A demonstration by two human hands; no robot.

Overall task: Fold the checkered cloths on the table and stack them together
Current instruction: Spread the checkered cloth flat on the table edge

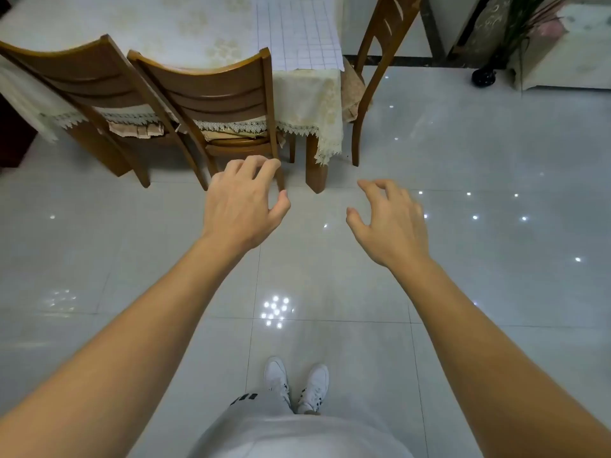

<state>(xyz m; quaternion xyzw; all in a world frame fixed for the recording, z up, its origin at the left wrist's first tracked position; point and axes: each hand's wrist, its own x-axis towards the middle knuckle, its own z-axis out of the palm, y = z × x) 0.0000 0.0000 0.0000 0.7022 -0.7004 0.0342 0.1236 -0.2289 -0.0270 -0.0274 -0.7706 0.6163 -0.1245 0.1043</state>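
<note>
Short of the desk [165,21], your left hand [241,206] and right hand [386,219] hover empty, fingers loose; the chair [211,90] could block reaching the checkered cloth [297,31].

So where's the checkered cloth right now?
Top centre of the head view: the checkered cloth lies on the right end of the table, overhanging the edge, between the middle chair and the right chair.

The checkered cloth [297,31] at the table's [148,24] right end runs off the top edge, far part lost. Now the left chair [76,74] and middle chair [215,87] screen the table's near edge; the right chair [383,44] loses its top to the same edge, and the plant [525,28] is cropped, its leaves a blur.
</note>
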